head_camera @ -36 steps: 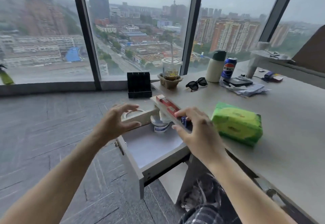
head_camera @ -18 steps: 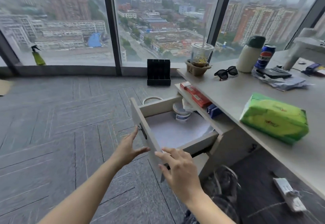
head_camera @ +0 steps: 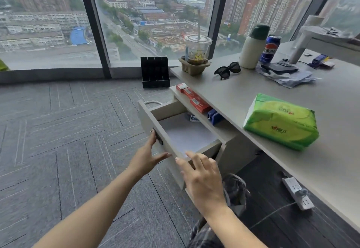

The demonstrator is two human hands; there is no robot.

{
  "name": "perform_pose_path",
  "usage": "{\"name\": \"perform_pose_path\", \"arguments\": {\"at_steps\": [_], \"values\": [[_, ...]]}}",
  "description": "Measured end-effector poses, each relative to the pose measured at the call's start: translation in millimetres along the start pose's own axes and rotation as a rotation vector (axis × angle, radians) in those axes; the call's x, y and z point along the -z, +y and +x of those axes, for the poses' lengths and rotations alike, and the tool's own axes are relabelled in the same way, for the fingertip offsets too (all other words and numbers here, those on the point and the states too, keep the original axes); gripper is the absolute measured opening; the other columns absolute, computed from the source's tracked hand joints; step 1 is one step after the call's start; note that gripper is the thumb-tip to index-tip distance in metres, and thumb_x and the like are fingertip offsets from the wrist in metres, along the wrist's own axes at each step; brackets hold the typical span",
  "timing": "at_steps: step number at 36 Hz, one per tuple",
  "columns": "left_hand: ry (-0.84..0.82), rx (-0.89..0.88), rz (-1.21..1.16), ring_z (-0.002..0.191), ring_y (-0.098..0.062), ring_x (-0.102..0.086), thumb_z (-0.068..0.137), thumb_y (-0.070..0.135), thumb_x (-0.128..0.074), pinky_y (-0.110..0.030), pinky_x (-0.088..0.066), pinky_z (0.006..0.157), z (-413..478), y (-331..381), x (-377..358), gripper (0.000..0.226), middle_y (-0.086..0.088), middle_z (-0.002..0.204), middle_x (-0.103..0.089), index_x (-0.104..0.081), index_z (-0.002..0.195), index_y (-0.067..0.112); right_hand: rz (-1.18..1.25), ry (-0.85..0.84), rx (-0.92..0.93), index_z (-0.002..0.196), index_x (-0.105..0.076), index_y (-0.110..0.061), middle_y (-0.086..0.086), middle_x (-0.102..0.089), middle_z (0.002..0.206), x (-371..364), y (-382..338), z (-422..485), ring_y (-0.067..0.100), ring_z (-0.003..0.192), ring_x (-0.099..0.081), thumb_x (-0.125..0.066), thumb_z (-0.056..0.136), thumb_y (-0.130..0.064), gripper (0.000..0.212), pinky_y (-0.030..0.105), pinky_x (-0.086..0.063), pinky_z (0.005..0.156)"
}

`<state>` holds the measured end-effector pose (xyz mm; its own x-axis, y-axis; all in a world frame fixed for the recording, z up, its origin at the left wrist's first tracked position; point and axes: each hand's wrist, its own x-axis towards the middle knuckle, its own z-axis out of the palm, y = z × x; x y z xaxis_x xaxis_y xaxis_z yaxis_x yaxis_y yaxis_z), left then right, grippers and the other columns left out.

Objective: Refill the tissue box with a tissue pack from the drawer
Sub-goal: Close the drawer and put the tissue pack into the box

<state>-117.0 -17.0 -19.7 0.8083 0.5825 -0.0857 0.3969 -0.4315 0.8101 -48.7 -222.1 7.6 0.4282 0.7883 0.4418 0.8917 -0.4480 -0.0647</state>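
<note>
A green tissue pack [head_camera: 280, 121] lies on the grey desk [head_camera: 243, 92], near its front edge. Below the desk, a beige drawer [head_camera: 169, 109] stands partly pulled out, with a white liner and a small white tub [head_camera: 193, 118] at its back. My left hand [head_camera: 147, 155] rests flat against the drawer's front panel by the dark handle [head_camera: 159, 139], fingers apart. My right hand [head_camera: 202, 177] touches the drawer front's near corner, fingers spread, holding nothing. No tissue box is in view.
Red boxes [head_camera: 194, 98] and a blue item [head_camera: 214, 115] sit on the shelf above the drawer. On the desk are a drink cup [head_camera: 196, 53], sunglasses [head_camera: 228, 70], a bottle [head_camera: 253, 47], a can [head_camera: 270, 49] and papers [head_camera: 286, 76]. A black organizer [head_camera: 155, 72] stands on the floor; a power strip [head_camera: 298, 193] lies under the desk.
Both hands came down from the drawer's top to its front panel. The drawer has slid inward a little since half a second ago. The camera view shifted left and down.
</note>
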Motion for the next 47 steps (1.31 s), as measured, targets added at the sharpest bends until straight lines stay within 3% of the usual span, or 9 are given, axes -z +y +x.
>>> {"name": "perform_pose_path", "arguments": {"at_steps": [5, 10, 18, 26, 34, 38, 42, 44, 47], "values": [[-0.038, 0.014, -0.065, 0.139, -0.027, -0.038, 0.07, 0.056, -0.072, -0.042, -0.037, 0.108, 24.5, 21.2, -22.3, 0.114, -0.001, 0.158, -0.028, 0.005, 0.152, 0.036, 0.017, 0.046, -0.143, 0.128, -0.055, -0.027, -0.002, -0.058, 0.126, -1.1, 29.7, -5.2, 0.018, 0.107, -0.056, -0.073, 0.08, -0.022, 0.051, 0.036, -0.05, 0.086], [-0.112, 0.021, -0.06, 0.137, -0.031, -0.04, 0.075, 0.056, -0.069, -0.049, -0.04, 0.107, 48.7, 43.5, -43.7, 0.112, 0.002, 0.161, -0.017, 0.012, 0.15, 0.036, 0.337, 0.152, -0.548, 0.129, -0.045, -0.021, -0.001, -0.056, 0.124, -10.8, 49.1, -6.1, 0.016, 0.109, -0.055, -0.065, 0.086, -0.035, 0.05, 0.035, -0.05, 0.087], [-0.152, 0.031, -0.012, 0.111, -0.03, -0.061, 0.079, 0.059, -0.064, -0.03, -0.048, 0.074, 83.0, 65.0, -73.4, 0.109, -0.012, 0.158, -0.027, 0.017, 0.149, 0.036, 0.462, 0.174, -0.924, 0.085, -0.057, -0.022, 0.0, -0.069, 0.086, -33.3, 72.4, 0.8, 0.024, 0.08, -0.064, -0.061, 0.086, -0.048, 0.026, 0.033, -0.043, 0.059], [-0.162, 0.018, -0.036, 0.128, -0.032, -0.051, 0.084, 0.05, -0.063, -0.041, -0.048, 0.096, 88.3, 65.6, -88.4, 0.104, -0.007, 0.159, -0.022, 0.021, 0.145, 0.044, 0.397, 0.194, -0.899, 0.086, -0.063, -0.021, 0.005, -0.071, 0.088, -40.8, 89.7, 9.7, 0.029, 0.083, -0.065, -0.062, 0.084, -0.052, 0.031, 0.036, -0.048, 0.063], [-0.269, 0.049, -0.161, 0.131, -0.039, -0.045, 0.085, 0.038, -0.067, -0.056, -0.04, 0.102, 85.8, 63.5, -68.9, 0.099, -0.001, 0.157, -0.028, 0.009, 0.147, 0.049, 0.387, 0.242, -0.872, 0.084, -0.061, -0.023, 0.001, -0.07, 0.085, -36.0, 86.0, 7.5, 0.025, 0.08, -0.063, -0.064, 0.083, -0.051, 0.028, 0.037, -0.05, 0.062], [-0.32, -0.011, -0.226, 0.133, -0.029, -0.046, 0.082, 0.04, -0.069, -0.045, -0.039, 0.106, 69.2, 62.9, -45.7, 0.096, -0.005, 0.157, -0.031, -0.001, 0.149, 0.047, 0.449, 0.256, -0.827, 0.079, -0.054, -0.029, -0.01, -0.064, 0.079, -23.6, 74.3, -2.3, 0.012, 0.073, -0.059, -0.065, 0.084, -0.045, 0.02, 0.036, -0.048, 0.059], [-0.306, -0.117, -0.309, 0.114, -0.015, -0.063, 0.075, 0.046, -0.071, -0.019, -0.051, 0.085, 39.0, 62.4, -18.7, 0.091, -0.001, 0.141, -0.052, -0.016, 0.148, 0.047, 0.512, 0.279, -0.713, 0.078, -0.056, -0.029, -0.013, -0.062, 0.074, -2.0, 51.3, -7.9, 0.004, 0.069, -0.056, -0.067, 0.084, -0.038, 0.016, 0.022, -0.041, 0.057], [-0.293, -0.165, -0.314, 0.107, -0.012, -0.067, 0.071, 0.055, -0.074, -0.019, -0.053, 0.082, 23.4, 67.9, -4.8, 0.084, 0.004, 0.13, -0.061, -0.032, 0.143, 0.045, 0.583, 0.302, -0.641, 0.081, -0.057, -0.028, -0.014, -0.061, 0.077, 13.4, 39.1, -2.7, 0.002, 0.073, -0.058, -0.067, 0.084, -0.039, 0.016, 0.017, -0.044, 0.06], [-0.242, -0.219, -0.321, 0.103, -0.014, -0.068, 0.062, 0.065, -0.073, -0.026, -0.055, 0.087, 6.9, 87.4, 14.8, 0.07, 0.005, 0.112, -0.071, -0.055, 0.125, 0.039, 0.682, 0.344, -0.549, 0.088, -0.058, -0.029, -0.015, -0.061, 0.085, 41.5, 25.7, 12.6, 0.007, 0.078, -0.06, -0.065, 0.086, -0.043, 0.016, 0.03, -0.052, 0.067]]}}
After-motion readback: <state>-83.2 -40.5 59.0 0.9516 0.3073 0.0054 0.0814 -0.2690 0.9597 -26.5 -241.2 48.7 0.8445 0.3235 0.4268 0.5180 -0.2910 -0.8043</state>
